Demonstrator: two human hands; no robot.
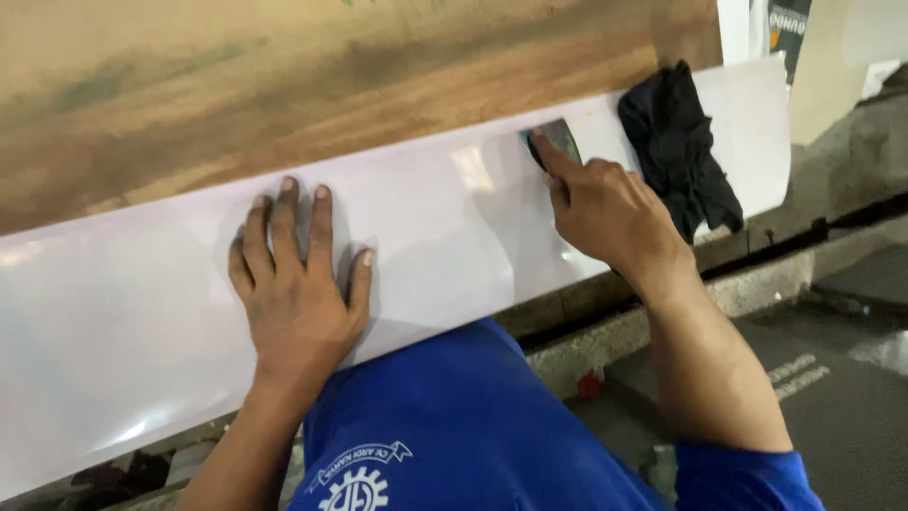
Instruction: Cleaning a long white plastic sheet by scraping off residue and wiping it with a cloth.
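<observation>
A long white glossy sheet [142, 284] lies across a wooden board [284, 85] from lower left to upper right. My left hand [298, 279] rests flat on the sheet with its fingers spread, holding nothing. My right hand [605, 213] grips a small dark flat scraper [558, 140] and presses its blade with the forefinger onto the sheet near the sheet's upper edge. A crumpled black cloth [681, 142] lies on the sheet just right of that hand.
The board's near edge meets a grey concrete ledge [757, 284] with a dark gap along it. A small red object [589, 385] sits below the ledge. Grey floor mats [842, 397] lie at the right. My blue shirt [454, 426] fills the bottom centre.
</observation>
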